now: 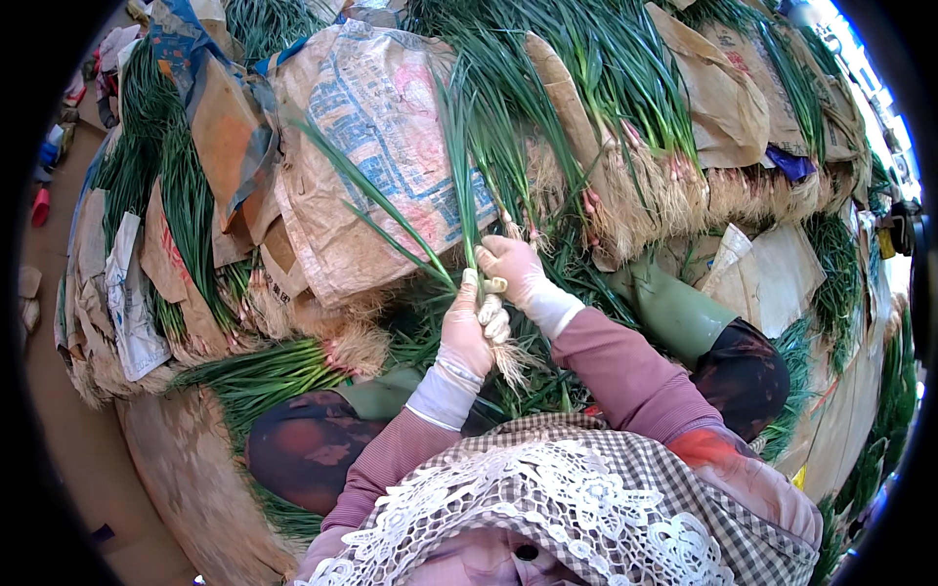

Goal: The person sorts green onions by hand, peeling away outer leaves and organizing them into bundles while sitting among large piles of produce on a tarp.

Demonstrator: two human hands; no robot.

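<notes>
My left hand (pixel 471 330), in a pale thin glove, is wrapped round the lower stems of a few green onions (pixel 467 210). Their long leaves fan out above it, and pale stringy roots (pixel 512 363) hang below the fist. Just above and to the right, my right hand (pixel 515 266), gloved too, has its fingers closed on the same stems; the fingertips partly hide the grip. Beyond my hands lies a big row of green onions (pixel 625 83) with bushy roots toward me. A printed sack (pixel 376 146) covers part of the pile.
A bundle of green onions (pixel 283 376) lies by my left knee (pixel 308 444). Brown paper sheets (pixel 718 93) cover bunches at the back right. Another pale sheet (pixel 777 278) sits beyond my right knee (pixel 743 381). More covered bunches (pixel 186 215) stand at left, beside the brown floor (pixel 63 391).
</notes>
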